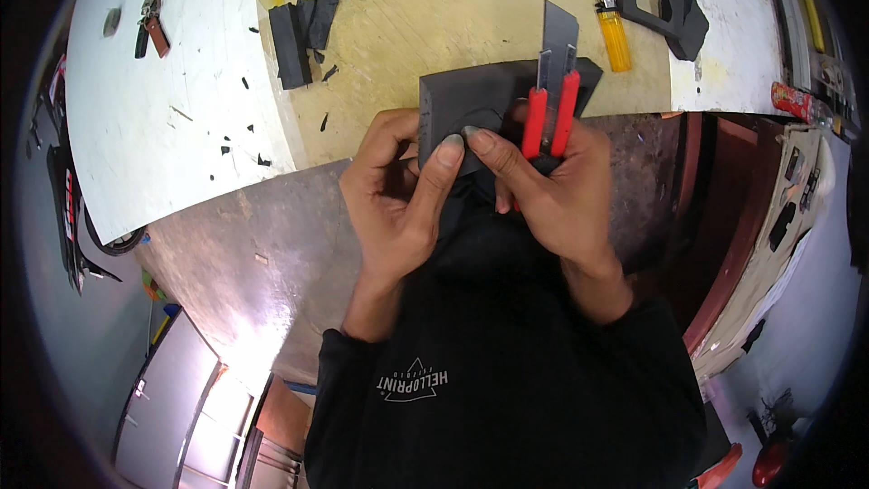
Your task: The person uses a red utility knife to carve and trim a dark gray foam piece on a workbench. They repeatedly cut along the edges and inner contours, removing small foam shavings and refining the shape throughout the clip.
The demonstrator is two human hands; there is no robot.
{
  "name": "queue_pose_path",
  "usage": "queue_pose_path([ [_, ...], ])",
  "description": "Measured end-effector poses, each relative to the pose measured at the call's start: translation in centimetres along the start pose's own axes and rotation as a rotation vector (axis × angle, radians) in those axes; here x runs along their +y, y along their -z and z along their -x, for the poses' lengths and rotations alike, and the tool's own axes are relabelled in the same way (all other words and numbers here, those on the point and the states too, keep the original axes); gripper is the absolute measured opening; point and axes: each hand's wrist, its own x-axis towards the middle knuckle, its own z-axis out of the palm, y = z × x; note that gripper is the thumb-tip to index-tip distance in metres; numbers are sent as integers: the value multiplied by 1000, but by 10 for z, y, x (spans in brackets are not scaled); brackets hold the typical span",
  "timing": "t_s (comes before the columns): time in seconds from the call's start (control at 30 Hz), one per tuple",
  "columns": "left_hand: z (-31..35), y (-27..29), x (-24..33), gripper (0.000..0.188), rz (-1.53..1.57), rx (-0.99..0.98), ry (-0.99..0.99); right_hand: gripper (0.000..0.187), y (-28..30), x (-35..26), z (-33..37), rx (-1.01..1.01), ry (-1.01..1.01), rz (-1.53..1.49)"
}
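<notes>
Both hands hold a dark grey foam block (480, 91) up at the near edge of the table. My left hand (398, 186) grips its left end, thumb pressed on the near face and fingers curled behind. With its thumb on the same face, close to the left thumb, my right hand (566, 190) grips the block too. A red utility knife (550, 113) is also held in the right hand, its wide blade extended and pointing away from me. A thin curved line or cut shows on the foam near the thumbs. The right fingers are partly hidden.
On the table (389, 36) lie dark foam offcuts (303, 32), small black scraps, a yellow lighter (615, 36) and a black handle-shaped piece (665, 0). A small tool with a brown grip (154, 23) rests at the left. A red packet (791, 100) sits by the right edge.
</notes>
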Motion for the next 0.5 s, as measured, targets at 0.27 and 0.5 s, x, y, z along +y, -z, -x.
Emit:
queue_pose_path([
  [0.27,8,-9,8,24,-26,141,42,19,8,6,-1,-79,-86,22],
  [0.5,7,-9,2,25,-10,161,62,24,10,17,-5,-83,-133,-163],
])
